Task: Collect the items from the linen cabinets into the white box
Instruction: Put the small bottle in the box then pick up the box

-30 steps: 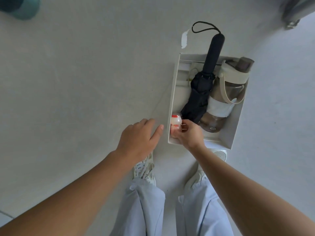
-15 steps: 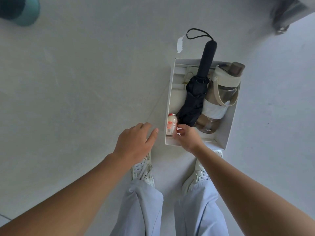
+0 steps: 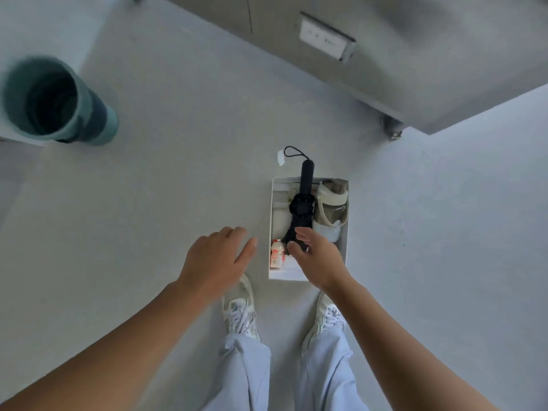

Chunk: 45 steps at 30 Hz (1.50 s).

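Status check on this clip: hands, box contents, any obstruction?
Left hand open, empty, beside white box. Right hand open above box, holding nothing. Small bottle, black umbrella, water bottle inside. Nothing in the way.

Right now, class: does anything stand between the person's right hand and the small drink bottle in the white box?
Nothing visible does. The right hand hangs open just right of the small drink bottle, which lies uncovered in the white box beside the black umbrella.
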{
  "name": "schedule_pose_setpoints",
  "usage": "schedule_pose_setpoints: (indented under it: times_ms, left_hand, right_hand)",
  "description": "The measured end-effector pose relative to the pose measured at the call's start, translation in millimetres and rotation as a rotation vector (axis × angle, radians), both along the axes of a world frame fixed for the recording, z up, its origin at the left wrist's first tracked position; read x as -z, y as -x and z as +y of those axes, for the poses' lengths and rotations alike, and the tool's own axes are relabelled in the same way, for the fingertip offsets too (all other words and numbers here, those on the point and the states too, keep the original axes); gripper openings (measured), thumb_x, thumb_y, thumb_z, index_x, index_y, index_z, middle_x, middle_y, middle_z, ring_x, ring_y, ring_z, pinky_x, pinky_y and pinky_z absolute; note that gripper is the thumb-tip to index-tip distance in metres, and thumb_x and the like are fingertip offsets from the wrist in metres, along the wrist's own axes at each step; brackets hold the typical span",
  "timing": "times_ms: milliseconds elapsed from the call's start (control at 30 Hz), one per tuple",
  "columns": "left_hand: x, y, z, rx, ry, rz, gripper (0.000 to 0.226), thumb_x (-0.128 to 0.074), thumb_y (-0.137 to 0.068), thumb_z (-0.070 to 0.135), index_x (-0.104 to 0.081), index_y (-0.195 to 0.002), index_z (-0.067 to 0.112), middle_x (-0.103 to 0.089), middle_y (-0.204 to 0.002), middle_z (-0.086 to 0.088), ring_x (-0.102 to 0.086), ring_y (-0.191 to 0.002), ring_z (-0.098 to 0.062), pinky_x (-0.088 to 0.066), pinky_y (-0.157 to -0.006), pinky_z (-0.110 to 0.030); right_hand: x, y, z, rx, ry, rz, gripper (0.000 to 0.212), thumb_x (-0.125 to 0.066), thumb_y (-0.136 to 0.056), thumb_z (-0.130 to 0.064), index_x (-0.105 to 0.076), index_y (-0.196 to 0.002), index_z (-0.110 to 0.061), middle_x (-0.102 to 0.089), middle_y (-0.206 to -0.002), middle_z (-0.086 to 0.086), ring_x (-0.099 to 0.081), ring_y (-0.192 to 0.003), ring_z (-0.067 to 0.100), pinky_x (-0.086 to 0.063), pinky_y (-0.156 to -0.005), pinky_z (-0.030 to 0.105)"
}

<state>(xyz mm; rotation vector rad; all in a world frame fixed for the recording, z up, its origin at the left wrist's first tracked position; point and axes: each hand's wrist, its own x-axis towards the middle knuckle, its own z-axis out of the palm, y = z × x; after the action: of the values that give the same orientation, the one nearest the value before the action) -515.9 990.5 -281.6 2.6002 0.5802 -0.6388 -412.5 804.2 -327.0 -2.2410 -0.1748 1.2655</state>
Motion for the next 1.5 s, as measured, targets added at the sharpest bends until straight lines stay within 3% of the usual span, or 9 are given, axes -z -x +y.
schedule_pose_setpoints:
  times_ms: [133,200,300,367,500,667,1000,1367,1500]
  left_hand:
    - [-120.8,-48.8,16.4,0.005,-0.079,-0.114,0.052,-0.025,-0.098,0.053,-0.057,-0.122,0.021,-0.067,-0.106,-0.002,-0.064,-0.087,-0.025,-0.048,-0.074,-0.035]
    - [-192.7,-70.3,19.1,0.005,-0.125,-0.173,0.055,-0.021,-0.099,0.054,-0.056,-0.125,0.020,-0.067,-0.111,-0.002,-0.064,-0.092,-0.025,-0.049,-0.081,-0.037]
    - [-305.4,-97.0,14.5,0.007,-0.169,-0.309,0.064,-0.016,-0.095,0.056,-0.058,-0.126,0.019,-0.067,-0.115,-0.002,-0.065,-0.094,-0.025,-0.048,-0.084,-0.037]
    - [-379.2,-107.7,5.4,0.041,-0.188,-0.376,0.065,-0.017,-0.095,0.056,-0.059,-0.126,0.017,-0.066,-0.118,-0.002,-0.064,-0.097,-0.024,-0.048,-0.086,-0.036]
    - [-500.7,-111.3,-17.2,0.087,-0.226,-0.470,0.066,-0.017,-0.095,0.055,-0.059,-0.124,0.014,-0.065,-0.118,-0.004,-0.063,-0.097,-0.026,-0.047,-0.086,-0.040]
    - [-596.7,-97.4,-43.5,0.094,-0.294,-0.558,0.068,-0.017,-0.094,0.057,-0.062,-0.119,0.013,-0.066,-0.113,-0.004,-0.061,-0.095,-0.028,-0.045,-0.084,-0.039]
    - [-696.4,-97.5,-61.0,0.082,-0.445,-0.761,0.054,-0.026,-0.100,0.053,-0.057,-0.126,0.019,-0.064,-0.120,0.002,-0.060,-0.104,-0.020,-0.045,-0.089,-0.037]
    - [-670.8,-57.0,-70.7,-0.045,-0.426,-0.675,0.061,-0.019,-0.097,0.058,-0.058,-0.123,0.019,-0.065,-0.116,0.002,-0.062,-0.100,-0.021,-0.045,-0.083,-0.037]
    - [-646.4,-32.2,-73.0,-0.103,-0.388,-0.596,0.062,-0.017,-0.097,0.059,-0.055,-0.126,0.020,-0.063,-0.122,0.001,-0.059,-0.106,-0.021,-0.043,-0.088,-0.037]
  right_hand:
    - [-128.6,-50.8,10.5,-0.005,-0.068,-0.115,0.042,-0.055,-0.099,-0.042,-0.057,-0.134,-0.021,-0.072,-0.115,0.007,-0.069,-0.095,0.026,-0.048,-0.076,0.033]
    - [-203.4,-73.5,10.9,-0.005,-0.110,-0.179,0.041,-0.055,-0.098,-0.043,-0.058,-0.131,-0.019,-0.071,-0.116,0.007,-0.067,-0.103,0.027,-0.050,-0.082,0.036]
    - [-321.9,-105.1,5.9,-0.030,-0.179,-0.296,0.055,-0.052,-0.099,-0.050,-0.047,-0.148,-0.026,-0.057,-0.145,-0.003,-0.054,-0.131,0.021,-0.041,-0.101,0.031]
    - [-400.0,-120.1,-3.1,-0.046,-0.212,-0.403,0.061,-0.050,-0.099,-0.054,-0.041,-0.153,-0.027,-0.050,-0.152,-0.005,-0.045,-0.140,0.019,-0.036,-0.107,0.031]
    - [-532.1,-126.1,-28.1,-0.050,-0.259,-0.597,0.063,-0.048,-0.099,-0.058,-0.040,-0.153,-0.028,-0.051,-0.151,-0.002,-0.042,-0.141,0.019,-0.037,-0.106,0.032]
    - [-628.6,-110.6,-57.9,-0.021,-0.313,-0.781,0.058,-0.051,-0.098,-0.056,-0.046,-0.149,-0.029,-0.053,-0.147,-0.005,-0.039,-0.140,0.014,-0.032,-0.097,0.025]
    - [-722.2,-123.9,-71.2,-0.071,-0.382,-0.954,0.061,-0.049,-0.099,-0.058,-0.044,-0.151,-0.026,-0.053,-0.149,-0.005,-0.042,-0.139,0.018,-0.031,-0.098,0.026]
    - [-699.7,-109.7,-61.4,-0.163,-0.418,-0.892,0.062,-0.048,-0.098,-0.059,-0.044,-0.150,-0.025,-0.054,-0.148,-0.004,-0.042,-0.139,0.018,-0.031,-0.096,0.026]
    - [-668.9,-96.0,-57.6,-0.185,-0.417,-0.814,0.059,-0.050,-0.098,-0.059,-0.046,-0.148,-0.028,-0.055,-0.146,-0.006,-0.043,-0.140,0.018,-0.032,-0.095,0.027]
